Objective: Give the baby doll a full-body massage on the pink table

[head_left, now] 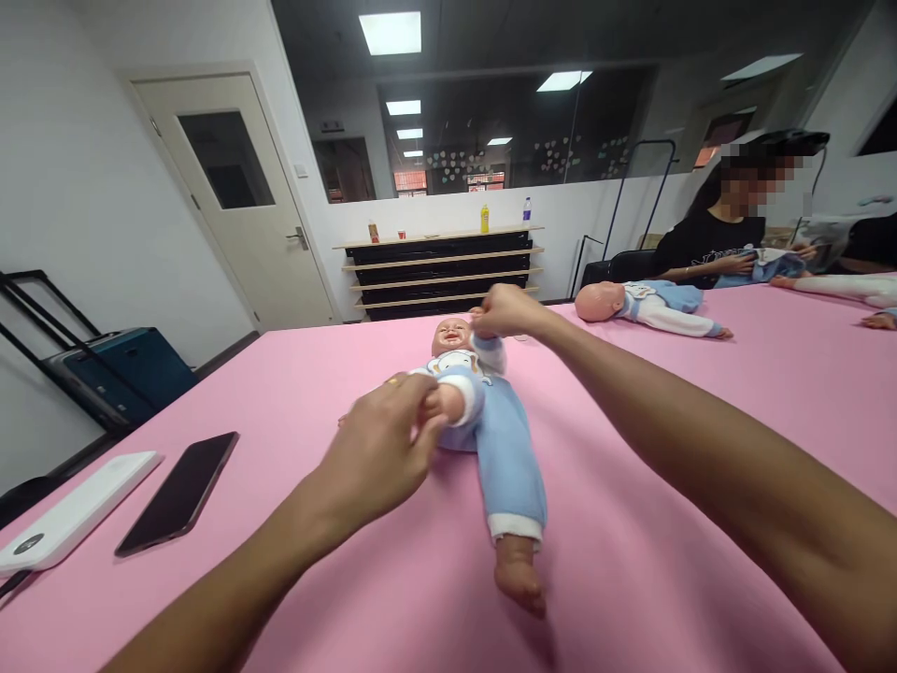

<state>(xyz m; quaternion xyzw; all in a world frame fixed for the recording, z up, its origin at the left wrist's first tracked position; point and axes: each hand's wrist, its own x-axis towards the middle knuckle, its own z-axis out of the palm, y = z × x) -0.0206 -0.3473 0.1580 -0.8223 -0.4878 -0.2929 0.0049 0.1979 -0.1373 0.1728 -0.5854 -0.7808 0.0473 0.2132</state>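
A baby doll (509,449) in a pale blue and white outfit lies on its back on the pink table, head away from me. My left hand (378,439) is closed round its bare foot (447,404), and that leg is bent up toward the body. The other leg stretches toward me, its foot (519,575) on the table. Beside the doll's head (452,336), my right hand (508,311) pinches the doll's hand and holds that arm raised. The fingertips of my right hand are slightly blurred.
On the pink table (280,374), a black phone (178,491) and a white power bank (77,509) lie at left. Another doll (651,304) lies at the right far edge. Behind it sits a person (721,234) handling blue cloth. Farther back stands a low shelf (441,266).
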